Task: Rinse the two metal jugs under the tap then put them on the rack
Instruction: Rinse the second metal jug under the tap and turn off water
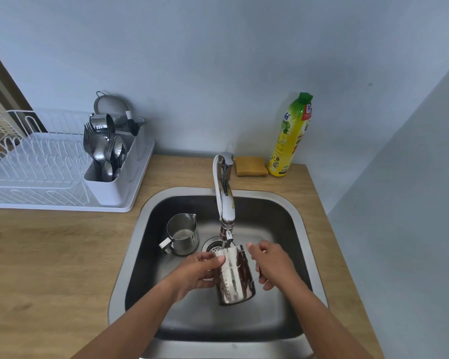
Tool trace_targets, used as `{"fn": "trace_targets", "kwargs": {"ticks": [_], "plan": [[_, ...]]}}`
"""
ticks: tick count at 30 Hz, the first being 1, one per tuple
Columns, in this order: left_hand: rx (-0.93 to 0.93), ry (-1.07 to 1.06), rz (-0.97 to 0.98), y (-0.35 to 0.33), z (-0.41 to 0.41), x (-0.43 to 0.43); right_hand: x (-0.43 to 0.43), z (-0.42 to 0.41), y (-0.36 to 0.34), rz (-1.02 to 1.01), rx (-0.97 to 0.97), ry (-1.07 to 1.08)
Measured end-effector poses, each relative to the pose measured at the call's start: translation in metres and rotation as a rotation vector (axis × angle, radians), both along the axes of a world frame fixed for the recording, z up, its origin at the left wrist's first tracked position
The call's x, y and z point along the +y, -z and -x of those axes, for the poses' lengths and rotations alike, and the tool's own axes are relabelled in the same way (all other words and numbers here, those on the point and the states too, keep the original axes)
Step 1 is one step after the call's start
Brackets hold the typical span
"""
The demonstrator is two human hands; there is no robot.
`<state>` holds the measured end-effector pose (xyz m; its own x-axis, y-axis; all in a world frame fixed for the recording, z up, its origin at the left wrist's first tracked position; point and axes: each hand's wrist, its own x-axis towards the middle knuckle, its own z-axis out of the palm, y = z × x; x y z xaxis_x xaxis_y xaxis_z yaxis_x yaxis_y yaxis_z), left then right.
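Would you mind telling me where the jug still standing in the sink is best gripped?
Probably by the handle of the standing jug, coming from the lower left. It stands upright with the handle jutting that way and the spout pointing opposite, clear of both hands and the tap.

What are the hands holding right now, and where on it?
One metal jug, held under the tap: the left hand grips its body near the rim, the right hand its handle side. The other jug stands untouched in the sink.

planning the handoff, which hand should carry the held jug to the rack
Left. The white wire dish rack stands on the person's left, and the left hand already grips the shiny steel jug's body. The right hand holds its handle, farther away.
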<state>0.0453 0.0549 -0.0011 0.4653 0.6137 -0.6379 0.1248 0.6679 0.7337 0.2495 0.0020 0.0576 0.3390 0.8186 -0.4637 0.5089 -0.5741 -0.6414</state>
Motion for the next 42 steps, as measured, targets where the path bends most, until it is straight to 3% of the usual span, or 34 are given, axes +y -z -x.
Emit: {"fn": "trace_targets", "kwargs": {"ticks": [7,15,24,28,35,42], "plan": [[-0.011,-0.052,-0.077,-0.009,-0.011,0.004,-0.002,-0.008,-0.002,-0.128,-0.013,0.017],[0.06,-0.135,-0.378,-0.019,-0.016,0.008,0.0,-0.007,0.011,-0.301,0.136,0.056],[0.379,-0.086,-0.815,-0.043,0.002,0.011,0.009,0.01,0.03,-0.314,0.454,0.15],[0.474,-0.074,-0.902,-0.049,0.012,0.009,0.009,0.023,0.034,-0.274,0.558,0.148],[0.493,-0.087,-0.895,-0.043,0.025,0.002,0.002,0.035,0.032,-0.174,0.522,0.037],[0.511,-0.072,-0.708,-0.032,0.027,-0.011,-0.007,0.025,0.028,-0.114,0.45,-0.025]]}}
